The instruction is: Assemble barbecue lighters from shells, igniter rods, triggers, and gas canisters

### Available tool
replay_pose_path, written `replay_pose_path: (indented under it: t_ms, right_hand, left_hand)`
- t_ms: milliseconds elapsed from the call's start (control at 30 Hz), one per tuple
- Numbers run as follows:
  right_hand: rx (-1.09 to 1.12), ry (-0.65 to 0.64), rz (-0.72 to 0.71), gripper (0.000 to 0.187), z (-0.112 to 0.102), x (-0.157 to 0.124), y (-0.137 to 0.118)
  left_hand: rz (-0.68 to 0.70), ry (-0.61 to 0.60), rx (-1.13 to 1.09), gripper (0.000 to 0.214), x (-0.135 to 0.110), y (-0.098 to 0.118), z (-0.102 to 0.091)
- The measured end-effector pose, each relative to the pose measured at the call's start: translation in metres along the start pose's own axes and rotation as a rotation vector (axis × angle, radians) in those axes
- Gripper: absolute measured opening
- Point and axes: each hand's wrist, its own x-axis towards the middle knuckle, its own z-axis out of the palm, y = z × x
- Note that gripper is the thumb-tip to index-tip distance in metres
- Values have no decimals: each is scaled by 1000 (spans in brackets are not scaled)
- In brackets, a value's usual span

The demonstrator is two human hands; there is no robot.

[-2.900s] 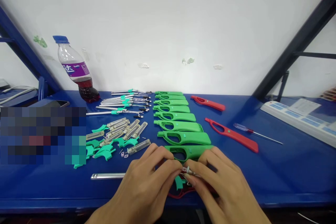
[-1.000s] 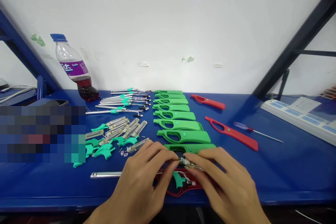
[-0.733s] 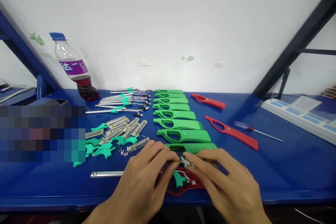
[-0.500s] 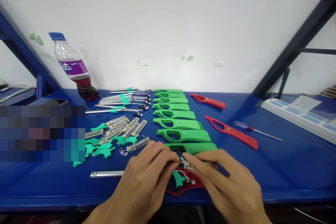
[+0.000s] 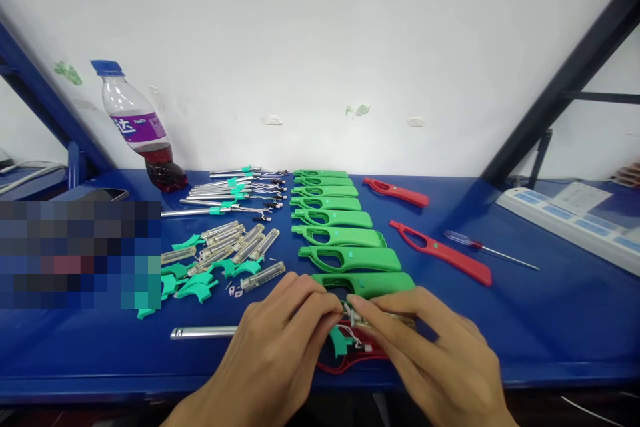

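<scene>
My right hand is closed on a clear fuel tank with a small valve end that points left. My left hand pinches at that valve end; what sits in its fingertips is too small to make out. Below both hands lies an open red lighter shell, partly covered by them. In it are a green trigger and white wires with a small connector. A metal lighter tube reaches out leftward from behind my left hand.
Several green lighter shells form a column beyond my hands. Two red shells and a screwdriver lie to the right. Leftward are loose tanks, green triggers, metal tubes, and a bottle. A power strip lies far right.
Both hands stay almost in place at the tank's valve end, with only slight finger shifts. The things on the table have not moved.
</scene>
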Motion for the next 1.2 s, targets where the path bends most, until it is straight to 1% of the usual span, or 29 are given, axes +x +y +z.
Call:
replay_pose_path:
  t_ms: [167, 333, 600, 700, 833, 933, 1000, 1067, 1200]
  right_hand:
    - [-18, -46, 6, 33, -1, -2, 1]
    - [7, -11, -3, 30, -1, 0, 0]
    - [-10, -48, 5, 32, -1, 0, -1]
    - [-7, -30, 14, 29, 0, 3, -1]
    - [-17, -1, 20, 26, 0, 4, -1]
    - [49, 23, 58, 15, 0, 5, -2]
    - [115, 49, 86, 10, -1, 6, -2]
    - [137, 57, 101, 10, -1, 6, -2]
    - [79, 52, 107, 11, -2, 5, -1]
  left_hand:
    - [18, -2, 17, 17, -1, 1, -1]
    - [37, -9, 59, 17, 1, 2, -2]
    - [56, -30, 76, 18, -3, 2, -2]
    - [62, -23, 67, 20, -5, 2, -3]
    - [63, 26, 56, 24, -3, 2, -3]
    - [41, 54, 12, 24, 0, 1, -4]
    - [25, 55, -9, 24, 2, 1, -8]
    - [5, 26, 6, 27, 3, 2, -14]
    - [-26, -68, 83, 29, 3, 7, -31]
